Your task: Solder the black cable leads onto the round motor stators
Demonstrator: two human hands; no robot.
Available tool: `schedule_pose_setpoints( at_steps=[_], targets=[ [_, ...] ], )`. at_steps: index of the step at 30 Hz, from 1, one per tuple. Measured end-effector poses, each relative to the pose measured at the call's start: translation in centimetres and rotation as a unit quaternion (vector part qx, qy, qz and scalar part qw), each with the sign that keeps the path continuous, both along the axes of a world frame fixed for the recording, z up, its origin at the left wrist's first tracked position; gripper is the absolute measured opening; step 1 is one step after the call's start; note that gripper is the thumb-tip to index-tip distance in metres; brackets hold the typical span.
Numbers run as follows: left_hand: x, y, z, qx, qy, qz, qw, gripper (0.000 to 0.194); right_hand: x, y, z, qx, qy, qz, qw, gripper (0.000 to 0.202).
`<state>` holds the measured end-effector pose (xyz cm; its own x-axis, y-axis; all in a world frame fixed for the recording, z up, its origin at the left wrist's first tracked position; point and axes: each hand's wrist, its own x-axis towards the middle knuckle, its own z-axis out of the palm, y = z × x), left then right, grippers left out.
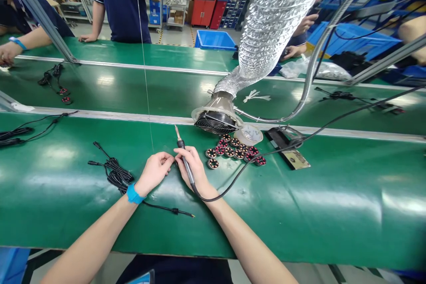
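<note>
My right hand [194,166] is wrapped round a soldering iron [188,166], its bare metal tip pointing up and away from me. Its fingertips meet those of my left hand [155,172], which is closed in a pinch. What lies between the left fingertips is too small to make out. A thin strand [143,60] hangs from above and ends by the left hand; I cannot tell whether it is held. Left of that hand lies a bundled black cable [118,175], with a stripped cable end [183,212] on the green table [299,213] in front of my wrists.
Several small round copper-wound motor parts [229,151] sit beside a whitish cup [249,135], under a fume extractor hood [218,113] on a silver duct [276,13]. A soldering iron stand [289,146] is to the right. The iron's cord [266,154] crosses the table. Co-workers stand opposite.
</note>
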<state>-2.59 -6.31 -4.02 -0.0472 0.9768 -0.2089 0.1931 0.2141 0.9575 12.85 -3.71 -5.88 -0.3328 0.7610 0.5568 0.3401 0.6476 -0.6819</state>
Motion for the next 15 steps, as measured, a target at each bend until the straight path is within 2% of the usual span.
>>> schedule_pose_setpoints(
  at_steps=[7, 15],
  targets=[
    [0.0, 0.2, 0.0, -0.017, -0.017, 0.017, 1.0, 0.032, 0.1, -0.1, 0.0, 0.018, 0.012, 0.007, 1.0, 0.034],
    [-0.2, 0.2, -0.6, -0.034, 0.001, 0.024, 0.999, 0.03, 2.8, -2.3, 1.4, -0.023, 0.068, -0.102, 0.992, 0.021]
  ],
)
